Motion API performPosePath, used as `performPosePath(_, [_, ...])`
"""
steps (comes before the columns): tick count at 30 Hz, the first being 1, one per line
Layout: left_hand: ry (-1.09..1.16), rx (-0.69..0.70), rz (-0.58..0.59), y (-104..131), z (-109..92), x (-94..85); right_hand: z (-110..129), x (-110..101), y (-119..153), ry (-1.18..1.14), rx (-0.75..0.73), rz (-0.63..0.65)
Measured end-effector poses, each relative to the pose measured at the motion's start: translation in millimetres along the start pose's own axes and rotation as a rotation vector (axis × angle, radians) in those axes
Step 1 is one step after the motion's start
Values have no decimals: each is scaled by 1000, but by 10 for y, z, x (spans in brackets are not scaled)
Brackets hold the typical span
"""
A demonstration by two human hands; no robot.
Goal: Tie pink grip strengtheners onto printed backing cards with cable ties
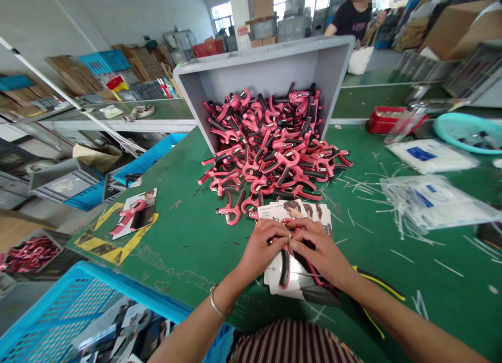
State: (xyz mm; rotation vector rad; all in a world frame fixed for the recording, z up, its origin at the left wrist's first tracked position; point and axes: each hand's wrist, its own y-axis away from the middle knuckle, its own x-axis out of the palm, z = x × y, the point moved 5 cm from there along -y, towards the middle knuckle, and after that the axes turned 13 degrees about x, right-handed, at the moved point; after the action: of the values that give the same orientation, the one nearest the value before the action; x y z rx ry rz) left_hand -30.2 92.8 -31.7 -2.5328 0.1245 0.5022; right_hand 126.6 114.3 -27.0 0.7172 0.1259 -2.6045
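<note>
A pink-and-black hand grip strengthener (285, 269) lies on a printed backing card (292, 290), on top of a small stack of such cards. My left hand (269, 242) and my right hand (323, 250) meet over its upper part, fingertips closed together. Between them they pinch a thin white cable tie (290, 236), whose tail runs across toward the right. Both hands partly hide the strengthener and the card. Just beyond my fingers, more backing cards (270, 211) are fanned out.
A grey bin (333, 80) on its side spills pink hand grip strengtheners (266, 143) onto the green table (196, 253). Yellow-black pliers (378, 283) and loose cable ties (402, 256) lie right. A carded strengthener (135, 214) and a blue basket (78, 284) are left. Another person (351, 20) stands behind.
</note>
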Motion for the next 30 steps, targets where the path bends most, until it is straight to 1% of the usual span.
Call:
performPosePath(2, [24, 3, 66, -1, -24, -13, 0, -3, 1, -18, 11, -32])
performPosePath(4, [47, -45, 91, -16, -38, -43, 2, 10, -2, -22, -1, -41])
performPosePath(5, [38, -73, 78, -30, -50, -64, 3, 19, -5, -22, -13, -42])
performPosePath(7, [-42, -92, 10, -58, -113, -110, -3, 38, -17, -18, -30, -49])
performPosePath(9, [-175, -38, -46, -66, -238, -112, -16, 53, -29, -7, -41, -75])
performPosePath(11, [-307, 72, -40, -22, -388, -39, -25, 70, -38, 6, -50, -112])
performPosePath(13, [-427, 183, 16, 82, -497, 92, -26, 94, -45, 8, -58, -141])
performPosePath(15, [-529, 279, 109, 220, -542, 248, -20, 125, -56, 12, -61, -154])
performPosePath(17, [-600, 332, 225, 344, -530, 383, -11, 147, -71, 27, -62, -167])
performPosePath(19, [-631, 344, 333, 424, -511, 455, 4, 139, -75, 41, -67, -181])
performPosePath(20, [-634, 332, 355, 445, -513, 449, 15, 120, -65, 42, -72, -181])
performPosePath(21, [-636, 303, 348, 457, -523, 413, 28, 90, -43, 41, -79, -175])
performPosePath(22, [-643, 258, 306, 466, -538, 346, 44, 54, -7, 45, -86, -162])
performPosePath(23, [-657, 195, 240, 480, -552, 258, 66, 18, 44, 63, -96, -137])
performPosePath(25, [-695, 37, 111, 538, -559, 72, 127, -23, 182, 157, -126, -48])
performPosePath(26, [-707, -36, 78, 577, -550, 2, 163, -19, 260, 236, -146, 8])
performPosePath(28, [-688, -131, 90, 645, -517, -60, 237, 41, 402, 421, -195, 109])
performPosePath(30, [-642, -173, 138, 676, -478, -68, 308, 129, 483, 578, -243, 144])
